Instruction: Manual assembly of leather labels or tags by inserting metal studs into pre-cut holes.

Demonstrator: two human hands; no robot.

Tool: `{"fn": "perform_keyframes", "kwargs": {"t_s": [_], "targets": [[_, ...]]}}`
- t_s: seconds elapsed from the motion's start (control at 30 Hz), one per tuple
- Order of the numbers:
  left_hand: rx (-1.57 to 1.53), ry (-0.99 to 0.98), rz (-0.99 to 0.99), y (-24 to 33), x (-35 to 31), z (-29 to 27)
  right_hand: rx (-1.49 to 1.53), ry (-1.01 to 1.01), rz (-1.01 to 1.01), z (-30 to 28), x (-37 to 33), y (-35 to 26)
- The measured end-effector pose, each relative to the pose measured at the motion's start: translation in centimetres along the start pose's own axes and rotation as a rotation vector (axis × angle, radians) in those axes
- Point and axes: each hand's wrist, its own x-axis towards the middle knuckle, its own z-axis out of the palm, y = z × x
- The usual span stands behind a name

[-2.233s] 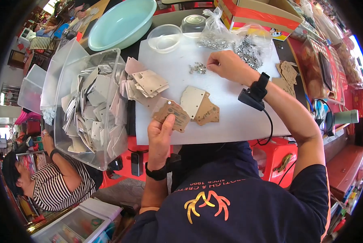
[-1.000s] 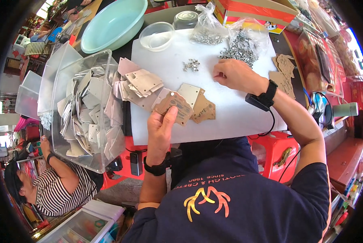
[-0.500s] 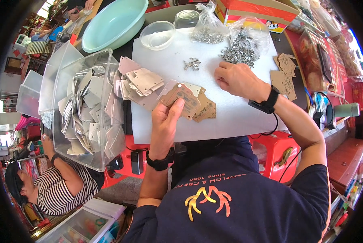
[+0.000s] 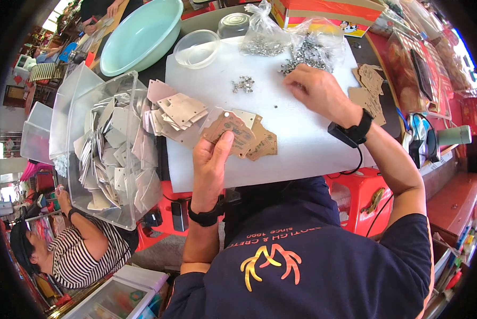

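In my remote view, the left hand (image 4: pixel 210 162) pinches a brown plate (image 4: pixel 234 137) between thumb and fingers, over a white sheet (image 4: pixel 313 154). I see the right hand (image 4: pixel 323 91) with fingers curled near heaped metal pieces (image 4: pixel 308 56); whether they grip anything, I cannot tell. A smaller metal cluster (image 4: pixel 243 84) lies leftward.
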Motion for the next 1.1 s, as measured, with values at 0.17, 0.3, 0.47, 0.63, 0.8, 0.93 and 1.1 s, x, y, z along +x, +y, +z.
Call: {"fn": "perform_keyframes", "kwargs": {"t_s": [0.17, 0.3, 0.47, 0.63, 0.8, 0.93, 1.1], "targets": [[0.025, 0.037, 0.017, -0.3, -0.4, -0.9, 0.062, 0.04, 0.108, -3.4, 0.3, 0.9], [0.006, 0.078, 0.025, -0.4, -0.4, -0.5, 0.044, 0.024, 0.192, -4.1, -0.1, 1.1], [0.022, 0.006, -0.001, -0.5, -0.3, -0.6, 0.081, -0.069, 0.042, -0.4, 0.6, 0.0], [0.035, 0.016, 0.0, -0.6, -0.6, -0.7, 0.073, -0.101, -0.066, 2.5, 2.7, -2.2], [-0.026, -0.013, -0.026, -0.8, -1.1, -1.3, 0.02, -0.129, -0.147, 4.6, 4.9, -2.7], [-0.02, -0.01, -0.028, -0.5, -1.2, -1.5, 0.026, -0.12, -0.211, 6.4, 6.1, -3.0], [-0.005, 0.013, -0.021, -0.7, -1.3, -1.5, -0.137, -0.174, -0.302, 7.0, 7.1, -3.3]]}}
